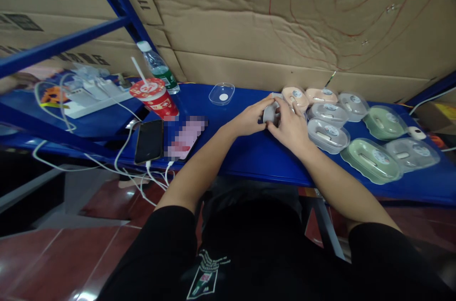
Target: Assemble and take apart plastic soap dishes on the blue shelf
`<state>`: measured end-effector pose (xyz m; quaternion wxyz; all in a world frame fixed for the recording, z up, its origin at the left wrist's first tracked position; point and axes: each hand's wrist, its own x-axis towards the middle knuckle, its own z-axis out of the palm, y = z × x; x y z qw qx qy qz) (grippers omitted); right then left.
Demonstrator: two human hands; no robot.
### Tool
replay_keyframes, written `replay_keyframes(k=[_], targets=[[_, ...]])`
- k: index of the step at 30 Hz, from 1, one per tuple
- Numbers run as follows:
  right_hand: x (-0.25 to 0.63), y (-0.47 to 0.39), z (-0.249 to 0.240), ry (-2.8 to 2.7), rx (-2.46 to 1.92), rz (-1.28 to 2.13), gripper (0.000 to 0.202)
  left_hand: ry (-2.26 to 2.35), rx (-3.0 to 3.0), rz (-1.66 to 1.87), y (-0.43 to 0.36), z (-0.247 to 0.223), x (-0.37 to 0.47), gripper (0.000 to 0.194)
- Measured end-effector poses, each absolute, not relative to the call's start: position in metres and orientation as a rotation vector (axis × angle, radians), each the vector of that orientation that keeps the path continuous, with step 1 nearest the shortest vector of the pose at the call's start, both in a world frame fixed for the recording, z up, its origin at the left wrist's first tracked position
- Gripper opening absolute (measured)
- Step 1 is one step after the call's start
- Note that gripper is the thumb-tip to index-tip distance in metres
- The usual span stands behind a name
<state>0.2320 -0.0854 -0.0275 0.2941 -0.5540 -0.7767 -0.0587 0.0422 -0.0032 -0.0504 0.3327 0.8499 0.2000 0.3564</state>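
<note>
Both hands meet around a small grey container (271,113) above the blue table (263,158). My left hand (252,117) grips its left side, fingers curled over the top edge. On the right side, my right hand (290,125) holds the same container, its fingers bent and partly hiding it. Just beyond and right of my right hand sit lidded pink containers (295,97), and grey ones (327,135) stand beside it. Green lidded containers (372,159) lie farther right. A clear lid or dish (221,94) with a white round sticker rests left of my hands.
A red cup with a straw (160,101), a water bottle (162,68) and two phones (148,142) on cables stand at the left. A power strip (96,99) lies beyond a blue frame post. Cardboard (231,21) backs the table. A person's hand (16,81) shows far left.
</note>
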Motion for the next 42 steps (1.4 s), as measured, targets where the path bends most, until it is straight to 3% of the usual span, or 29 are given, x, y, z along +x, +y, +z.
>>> replay_keyframes(k=[9, 12, 20, 26, 35, 42], targets=[[0.234, -0.085, -0.024, -2.093, -1.382, -0.178, 0.059, 0.496, 1.779, 0.952, 0.010, -0.056, 0.042, 0.123], [0.233, -0.087, -0.021, -2.128, -1.339, -0.120, 0.061, 0.494, 1.722, 1.003, 0.013, -0.053, 0.040, 0.128], [0.234, -0.087, -0.024, -2.101, -1.378, -0.017, 0.091, 0.685, 1.797, 1.035, 0.006, -0.042, 0.038, 0.101], [0.237, -0.086, -0.028, -2.034, -1.450, 0.007, 0.090, 0.740, 1.793, 1.006, 0.006, -0.042, 0.039, 0.095], [0.239, -0.082, -0.035, -1.991, -1.413, 0.001, 0.086, 0.693, 1.806, 0.990, 0.006, -0.036, 0.030, 0.108], [0.243, -0.081, -0.035, -1.909, -1.401, -0.012, 0.084, 0.698, 1.794, 1.025, 0.009, -0.035, 0.027, 0.098]])
